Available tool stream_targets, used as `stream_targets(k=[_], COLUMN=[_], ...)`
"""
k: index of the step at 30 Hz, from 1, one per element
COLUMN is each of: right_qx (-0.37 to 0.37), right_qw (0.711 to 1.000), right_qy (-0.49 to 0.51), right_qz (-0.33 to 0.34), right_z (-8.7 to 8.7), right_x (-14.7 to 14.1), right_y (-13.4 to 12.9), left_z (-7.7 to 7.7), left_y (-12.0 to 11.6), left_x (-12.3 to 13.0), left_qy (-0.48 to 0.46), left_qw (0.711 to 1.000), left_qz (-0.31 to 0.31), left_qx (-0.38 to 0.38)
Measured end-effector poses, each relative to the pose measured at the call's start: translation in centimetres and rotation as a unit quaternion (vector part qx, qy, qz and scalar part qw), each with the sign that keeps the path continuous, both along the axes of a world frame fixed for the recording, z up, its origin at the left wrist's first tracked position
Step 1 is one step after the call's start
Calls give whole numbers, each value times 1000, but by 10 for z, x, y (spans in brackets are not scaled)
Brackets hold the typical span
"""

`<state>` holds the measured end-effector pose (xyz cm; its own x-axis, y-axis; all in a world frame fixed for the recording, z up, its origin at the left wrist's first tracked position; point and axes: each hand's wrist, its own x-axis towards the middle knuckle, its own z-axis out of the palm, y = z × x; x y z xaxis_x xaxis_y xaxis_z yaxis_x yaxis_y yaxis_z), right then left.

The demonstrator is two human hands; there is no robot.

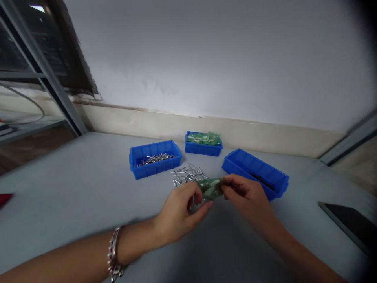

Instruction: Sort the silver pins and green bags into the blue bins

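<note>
Between my two hands is a small green plastic bag (211,188), its contents too blurred to tell. My left hand (182,212) grips the bag's left end between thumb and curled fingers. The fingers of my right hand (246,194) pinch its right end. Just behind my left hand, a loose pile of thin metal pins (190,173) lies on the table. A blue bin (156,169) at the left holds many similar pins. Another blue bin (203,149) at the back contains green bags. Dark items lie inside the right blue bin (256,167), partly hidden by my right hand.
The grey table (73,188) meets a wall at the back. A dark flat device (350,224) lies at the right edge, and a red object (4,198) at the far left. Metal frame posts (55,86) stand at both sides.
</note>
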<state>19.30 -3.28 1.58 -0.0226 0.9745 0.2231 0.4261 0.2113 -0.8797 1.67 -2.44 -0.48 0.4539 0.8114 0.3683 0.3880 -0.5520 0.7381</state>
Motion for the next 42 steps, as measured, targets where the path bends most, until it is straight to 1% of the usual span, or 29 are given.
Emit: stream_targets(k=[3, 7, 11, 13, 18, 22, 31, 36, 38, 42], right_qx=[-32, -75, -103, -107, -109, -112, -105, -104, -105, -99], right_qw=[998, 989, 977, 975, 974, 973, 980, 980, 980, 980], right_qy=[53, 114, 163, 166, 140, 107, 69, 102, 115, 119], right_qz=[27, 65, 90, 101, 142, 172, 155, 138, 125, 124], right_z=[-1, -2, -5, -5, -1, 0, -3, -2, -2, -4], right_x=[3, 5, 3, 3, 2, 0, 1, 1, 1, 1], right_y=[1, 1, 0, -1, -3, -4, -5, -6, -6, -6], left_z=[-2, -2, 2, 2, -2, -2, 1, 4, 4, 1], left_y=[1, 1, 2, 2, 2, 2, 2, 2, 2, 0], left_x=[0, -1, 0, 1, 1, 1, 2, 2, 2, 2], left_qy=[-11, -41, 4, 14, -13, -14, -3, -13, -14, -20], left_qw=[999, 998, 1000, 1000, 999, 999, 998, 999, 998, 997], left_qz=[31, 33, 7, -2, -27, -48, -57, -40, -50, -73], left_qx=[-8, -43, 0, 16, 16, 15, 9, 12, 20, 29])
